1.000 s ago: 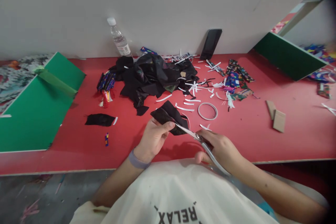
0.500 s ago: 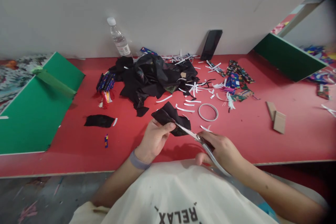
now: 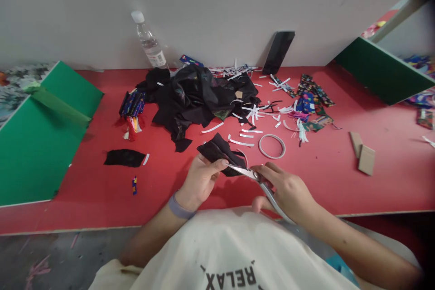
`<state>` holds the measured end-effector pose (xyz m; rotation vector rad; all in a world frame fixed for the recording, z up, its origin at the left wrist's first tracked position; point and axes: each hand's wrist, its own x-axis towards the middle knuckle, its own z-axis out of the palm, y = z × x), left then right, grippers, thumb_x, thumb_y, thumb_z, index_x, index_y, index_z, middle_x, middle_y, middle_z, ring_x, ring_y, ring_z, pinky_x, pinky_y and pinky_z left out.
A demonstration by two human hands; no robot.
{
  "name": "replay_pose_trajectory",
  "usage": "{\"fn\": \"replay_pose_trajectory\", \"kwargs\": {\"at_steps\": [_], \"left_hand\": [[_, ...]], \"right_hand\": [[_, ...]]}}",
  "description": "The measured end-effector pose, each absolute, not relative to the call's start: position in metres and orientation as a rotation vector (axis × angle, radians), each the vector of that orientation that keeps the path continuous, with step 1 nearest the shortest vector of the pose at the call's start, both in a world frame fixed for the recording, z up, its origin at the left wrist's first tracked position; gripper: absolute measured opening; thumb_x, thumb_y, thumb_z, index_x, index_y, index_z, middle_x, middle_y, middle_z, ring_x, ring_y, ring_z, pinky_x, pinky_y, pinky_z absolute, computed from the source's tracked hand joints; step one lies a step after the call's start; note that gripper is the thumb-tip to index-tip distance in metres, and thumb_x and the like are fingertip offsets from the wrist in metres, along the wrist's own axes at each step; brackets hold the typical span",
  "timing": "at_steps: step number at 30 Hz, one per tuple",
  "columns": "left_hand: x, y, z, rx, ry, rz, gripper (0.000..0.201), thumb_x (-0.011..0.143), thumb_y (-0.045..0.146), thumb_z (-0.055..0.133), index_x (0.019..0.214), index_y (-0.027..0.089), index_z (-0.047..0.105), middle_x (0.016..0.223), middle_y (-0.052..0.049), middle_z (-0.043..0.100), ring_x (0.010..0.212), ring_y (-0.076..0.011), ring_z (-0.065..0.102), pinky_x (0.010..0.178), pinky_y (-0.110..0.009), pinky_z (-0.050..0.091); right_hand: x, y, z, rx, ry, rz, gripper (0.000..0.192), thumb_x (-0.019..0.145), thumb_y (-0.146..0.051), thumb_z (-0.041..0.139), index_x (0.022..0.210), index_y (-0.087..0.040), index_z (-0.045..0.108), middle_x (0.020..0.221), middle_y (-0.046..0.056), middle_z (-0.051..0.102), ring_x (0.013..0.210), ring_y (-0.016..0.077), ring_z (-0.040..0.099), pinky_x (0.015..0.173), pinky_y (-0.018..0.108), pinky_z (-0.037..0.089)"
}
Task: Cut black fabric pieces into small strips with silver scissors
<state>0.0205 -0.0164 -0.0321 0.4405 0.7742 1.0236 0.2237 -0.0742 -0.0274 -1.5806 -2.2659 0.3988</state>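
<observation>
Above the red counter (image 3: 102,190), our left hand (image 3: 200,180) pinches a black fabric scrap (image 3: 220,152) while our right hand (image 3: 288,190) grips scissors (image 3: 258,179) touching it, near the tape ring (image 3: 272,146).

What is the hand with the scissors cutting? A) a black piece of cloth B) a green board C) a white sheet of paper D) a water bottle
A: the scissors in the right hand have their blades at the black piece of cloth that the left hand pinches above the red table.
</observation>
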Motion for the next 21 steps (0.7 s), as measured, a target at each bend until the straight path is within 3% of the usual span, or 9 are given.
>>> {"fn": "replay_pose_trajectory", "kwargs": {"at_steps": [8, 21], "left_hand": [[0.025, -0.010, -0.036, 0.455, 0.754, 0.991, 0.019, 0.056, 0.015, 0.083, 0.064, 0.016, 0.067, 0.061, 0.004, 0.063, 0.057, -0.0065, 0.054, 0.059, -0.019, 0.046], [0.024, -0.007, -0.043, 0.462, 0.778, 1.008, 0.021, 0.058, 0.014, 0.082, 0.071, 0.017, 0.065, 0.066, 0.004, 0.063, 0.064, -0.0079, 0.056, 0.066, -0.021, 0.046]], "right_hand": [[0.222, -0.070, -0.029, -1.603, -2.210, 0.524, 0.074, 0.074, -0.080, 0.040, 0.103, -0.016, 0.062, 0.077, 0.004, 0.059, 0.055, 0.0129, 0.055, 0.050, 0.023, 0.041], [0.222, -0.068, -0.037, -1.582, -2.185, 0.544, 0.069, 0.072, -0.080, 0.045, 0.089, -0.016, 0.062, 0.070, 0.003, 0.055, 0.050, 0.0116, 0.046, 0.048, 0.023, 0.035]]}}
